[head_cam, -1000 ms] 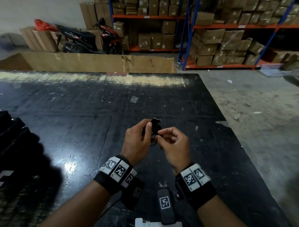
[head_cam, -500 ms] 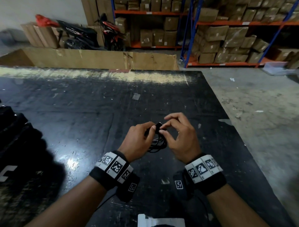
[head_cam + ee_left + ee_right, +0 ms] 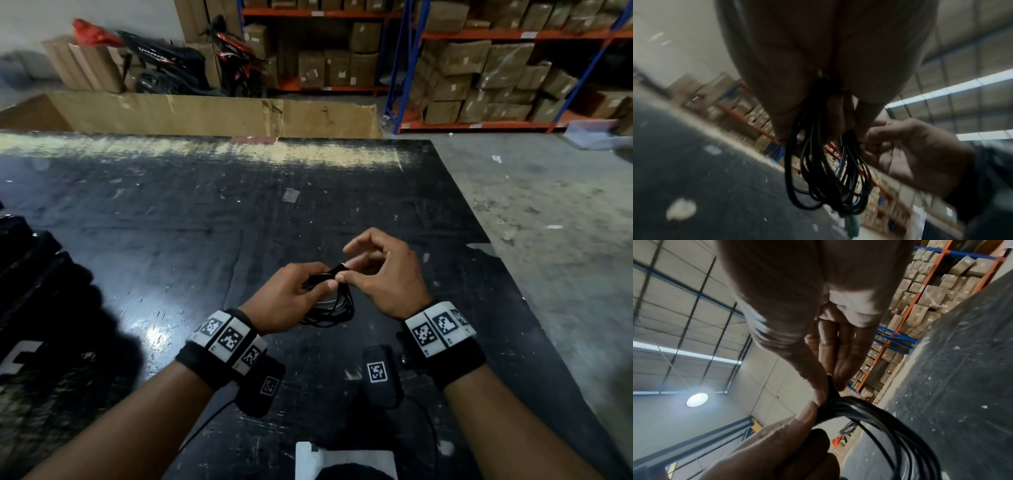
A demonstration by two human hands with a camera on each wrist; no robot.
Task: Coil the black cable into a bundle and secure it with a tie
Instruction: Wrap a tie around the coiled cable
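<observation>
While the person stands over the black desk [image 3: 171,240], both hands meet just above it. The left hand [image 3: 287,294] grips the coiled black cable [image 3: 334,308] at its gathered top, and the loops hang down under the fingers. The right hand [image 3: 383,277] pinches a short black tie [image 3: 831,390] between thumb and forefinger, right at the bundle. Behind the desk stand shelves [image 3: 479,68] full of cardboard boxes.

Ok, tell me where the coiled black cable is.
Head view, centre: the coiled black cable hangs above the black table, gripped by the left hand, the right hand pinching its top.
</observation>
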